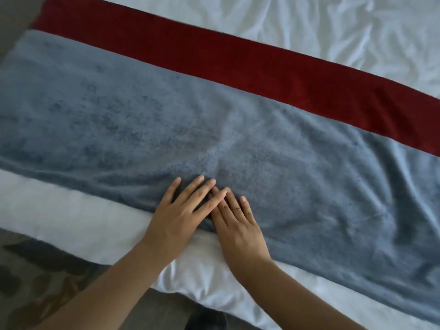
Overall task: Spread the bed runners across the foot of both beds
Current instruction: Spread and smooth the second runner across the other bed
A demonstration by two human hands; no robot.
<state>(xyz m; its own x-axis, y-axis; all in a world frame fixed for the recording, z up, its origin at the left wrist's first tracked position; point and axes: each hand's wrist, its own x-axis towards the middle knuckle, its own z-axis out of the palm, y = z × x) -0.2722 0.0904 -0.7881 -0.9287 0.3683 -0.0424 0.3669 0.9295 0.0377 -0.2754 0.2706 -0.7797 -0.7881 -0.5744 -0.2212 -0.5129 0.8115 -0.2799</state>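
A grey-blue plush bed runner (pixel 166 129) lies flat across the foot of a white bed (pixel 309 27), running from left to lower right. A dark red runner (pixel 238 58) lies alongside its far edge. My left hand (pixel 183 210) and my right hand (pixel 235 220) rest palm down, fingers spread, side by side on the near edge of the grey-blue runner. The fingertips of both hands overlap slightly. Neither hand grips the fabric. Small folds gather in the runner around the fingers and toward the right end.
A strip of white duvet (pixel 71 215) shows between the runner and the bed's near edge. Patterned dark carpet (pixel 35 282) lies below the bed at the lower left. Wrinkled white sheet fills the top right.
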